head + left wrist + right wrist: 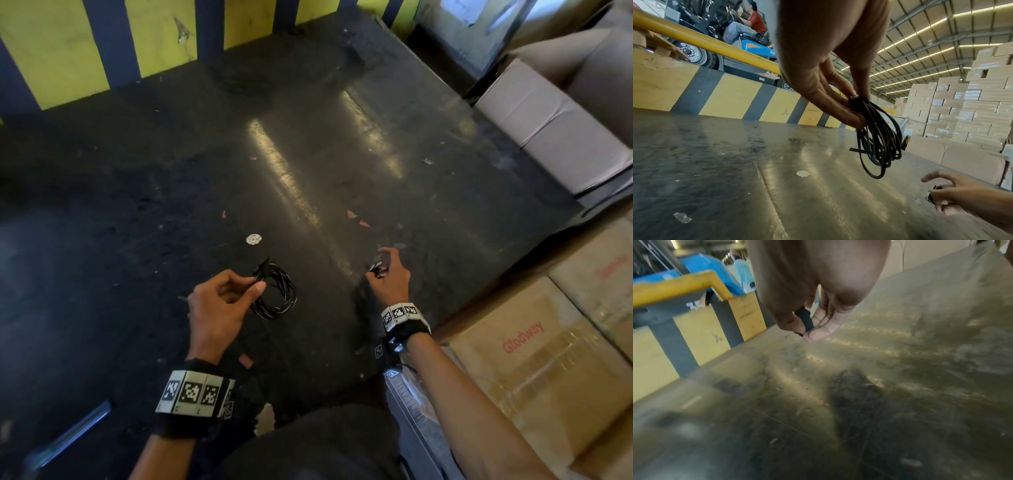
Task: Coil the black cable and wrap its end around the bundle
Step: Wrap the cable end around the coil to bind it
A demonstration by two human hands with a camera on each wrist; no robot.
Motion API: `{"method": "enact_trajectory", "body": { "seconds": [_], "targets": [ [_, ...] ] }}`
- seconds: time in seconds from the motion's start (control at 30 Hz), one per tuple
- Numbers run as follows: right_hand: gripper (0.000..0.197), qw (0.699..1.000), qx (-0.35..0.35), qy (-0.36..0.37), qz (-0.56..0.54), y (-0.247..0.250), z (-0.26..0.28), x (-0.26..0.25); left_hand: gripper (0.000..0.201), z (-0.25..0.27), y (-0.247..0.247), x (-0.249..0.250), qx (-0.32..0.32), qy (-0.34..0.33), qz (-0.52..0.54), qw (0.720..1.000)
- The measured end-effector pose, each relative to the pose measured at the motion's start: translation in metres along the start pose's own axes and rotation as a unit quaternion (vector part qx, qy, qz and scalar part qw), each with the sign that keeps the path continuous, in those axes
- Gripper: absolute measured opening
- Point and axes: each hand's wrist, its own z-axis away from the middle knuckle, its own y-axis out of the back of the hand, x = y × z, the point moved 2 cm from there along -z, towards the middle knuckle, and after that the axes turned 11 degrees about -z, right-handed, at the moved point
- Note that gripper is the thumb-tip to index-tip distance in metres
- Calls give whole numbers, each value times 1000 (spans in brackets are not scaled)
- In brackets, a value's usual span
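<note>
Coiled cable [275, 294] is pinched at its top by the left hand [219, 305] (loops hanging above the floor [308, 154]). Something small and black [804, 319] is gripped by the right hand [390, 277].

The coiled cable [275, 294] is held above the floor [308, 144] at the left, pinched at its near side by the left hand [219, 301]. Well apart to the right, a small piece [804, 319] is pinched by the right hand [390, 277]. A striped barrier [102, 44] is set behind the floor, and stacked boxes [548, 359] are ranged along its right side.
</note>
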Motion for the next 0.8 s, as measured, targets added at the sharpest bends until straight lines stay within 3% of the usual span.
{"method": "enact_trajectory", "body": {
  "seconds": [0.3, 0.63, 0.8],
  "targets": [
    [8, 996, 22, 85, -11, 0, 21, -20, 12, 10, 6, 6, 28, -27, 27, 999],
    [9, 987, 25, 147, -66, 1, 45, -42, 14, 18, 12, 6, 50, -37, 57, 996],
    [19, 984, 51, 160, -61, -2, 51, -50, 14, 23, 16, 6, 48, -43, 67, 996]
  ]
}}
